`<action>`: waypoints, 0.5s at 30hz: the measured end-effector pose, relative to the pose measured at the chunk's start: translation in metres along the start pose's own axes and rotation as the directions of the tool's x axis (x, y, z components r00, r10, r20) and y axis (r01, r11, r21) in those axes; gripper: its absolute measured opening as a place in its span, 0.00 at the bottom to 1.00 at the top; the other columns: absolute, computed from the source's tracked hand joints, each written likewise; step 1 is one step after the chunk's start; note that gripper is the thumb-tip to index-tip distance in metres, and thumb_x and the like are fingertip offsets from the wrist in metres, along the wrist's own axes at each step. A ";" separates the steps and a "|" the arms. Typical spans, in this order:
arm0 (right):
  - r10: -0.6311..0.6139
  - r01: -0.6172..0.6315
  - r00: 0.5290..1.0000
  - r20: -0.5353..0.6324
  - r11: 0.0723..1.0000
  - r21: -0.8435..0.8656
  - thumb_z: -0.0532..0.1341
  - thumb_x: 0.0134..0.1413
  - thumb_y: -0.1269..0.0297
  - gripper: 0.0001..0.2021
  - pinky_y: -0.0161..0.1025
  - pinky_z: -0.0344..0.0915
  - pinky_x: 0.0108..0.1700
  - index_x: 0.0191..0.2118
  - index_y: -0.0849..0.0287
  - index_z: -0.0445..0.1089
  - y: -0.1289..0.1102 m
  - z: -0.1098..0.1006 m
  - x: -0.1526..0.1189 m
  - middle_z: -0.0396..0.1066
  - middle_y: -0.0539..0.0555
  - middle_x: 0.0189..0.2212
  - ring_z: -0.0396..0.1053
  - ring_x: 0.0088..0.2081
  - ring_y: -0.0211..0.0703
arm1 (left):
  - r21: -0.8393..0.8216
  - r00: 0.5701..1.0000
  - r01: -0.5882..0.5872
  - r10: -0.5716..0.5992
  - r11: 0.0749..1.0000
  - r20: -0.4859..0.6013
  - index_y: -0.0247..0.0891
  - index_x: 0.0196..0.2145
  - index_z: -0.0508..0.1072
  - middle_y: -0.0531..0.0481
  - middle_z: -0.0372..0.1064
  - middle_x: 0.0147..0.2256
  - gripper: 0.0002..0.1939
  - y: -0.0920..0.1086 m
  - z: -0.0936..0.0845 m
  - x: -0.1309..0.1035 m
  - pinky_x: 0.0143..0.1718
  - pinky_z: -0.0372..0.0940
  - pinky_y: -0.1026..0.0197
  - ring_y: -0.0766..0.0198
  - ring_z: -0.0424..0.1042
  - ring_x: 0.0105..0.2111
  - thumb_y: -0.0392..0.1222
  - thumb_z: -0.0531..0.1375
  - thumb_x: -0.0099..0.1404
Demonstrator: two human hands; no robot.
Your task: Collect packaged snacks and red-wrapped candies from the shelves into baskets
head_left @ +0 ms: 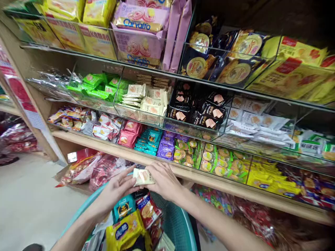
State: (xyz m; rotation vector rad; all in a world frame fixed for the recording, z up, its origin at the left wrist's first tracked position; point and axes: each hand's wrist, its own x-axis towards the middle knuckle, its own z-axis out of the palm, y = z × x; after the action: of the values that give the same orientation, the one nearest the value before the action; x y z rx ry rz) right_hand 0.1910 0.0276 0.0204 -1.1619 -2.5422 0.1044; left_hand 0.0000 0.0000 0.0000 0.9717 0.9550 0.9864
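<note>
Between my two hands is a small cream-coloured snack packet (142, 176) with a picture on its front. My left hand (121, 183) grips its left end, while my right hand (163, 179) has its fingers closed on the right end. Both hands are above a teal plastic basket (187, 228). Inside the basket lie a yellow snack packet (125, 228), a teal packet (124, 208) and a red and blue packet (148, 205), among others. Similar cream packets (153, 104) are stacked in a clear shelf compartment beyond my hands.
Wooden shelves with clear dividers hold black packets (209, 111), green packets (95, 82), purple packets (166, 148) and large lilac bags (141, 35). The lowest wooden shelf edge (220, 179) runs just beyond my hands. Red bagged goods (104, 170) lie beneath it, beside the pale floor (26, 198).
</note>
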 end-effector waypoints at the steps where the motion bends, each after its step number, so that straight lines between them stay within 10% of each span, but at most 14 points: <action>1: -0.004 0.004 1.000 -0.002 1.000 0.004 0.60 0.51 0.56 0.14 0.42 0.53 0.44 0.40 0.58 0.61 -0.001 0.001 0.001 0.65 0.55 0.42 0.61 0.45 0.46 | -0.008 1.000 -0.007 0.007 1.000 0.001 0.38 0.61 0.48 0.44 0.68 0.50 0.38 0.000 0.001 0.000 0.50 0.66 0.59 0.58 0.68 0.49 0.45 0.62 0.58; 9: -0.032 0.032 0.999 0.014 0.999 0.005 0.63 0.49 0.63 0.16 0.42 0.51 0.46 0.43 0.58 0.60 0.004 -0.001 -0.007 0.65 0.54 0.42 0.59 0.46 0.46 | 0.081 0.997 -0.074 0.073 0.994 0.012 0.41 0.60 0.51 0.44 0.66 0.51 0.37 -0.003 0.000 0.004 0.51 0.65 0.54 0.56 0.67 0.50 0.50 0.60 0.58; 15: -0.030 0.021 0.981 0.191 0.999 0.046 0.62 0.47 0.68 0.16 0.40 0.52 0.46 0.43 0.58 0.60 0.022 -0.020 -0.064 0.63 0.53 0.41 0.57 0.44 0.44 | 0.360 0.893 -0.250 0.358 0.899 -0.273 0.37 0.52 0.62 0.40 0.67 0.50 0.31 0.000 -0.025 0.016 0.49 0.65 0.51 0.53 0.68 0.49 0.56 0.59 0.55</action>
State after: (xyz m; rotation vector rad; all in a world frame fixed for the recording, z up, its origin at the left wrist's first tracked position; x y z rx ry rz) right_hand 0.2517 -0.0070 0.0168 -1.1526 -2.7050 0.2765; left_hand -0.0198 0.0200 -0.0099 1.2801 1.2971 1.3219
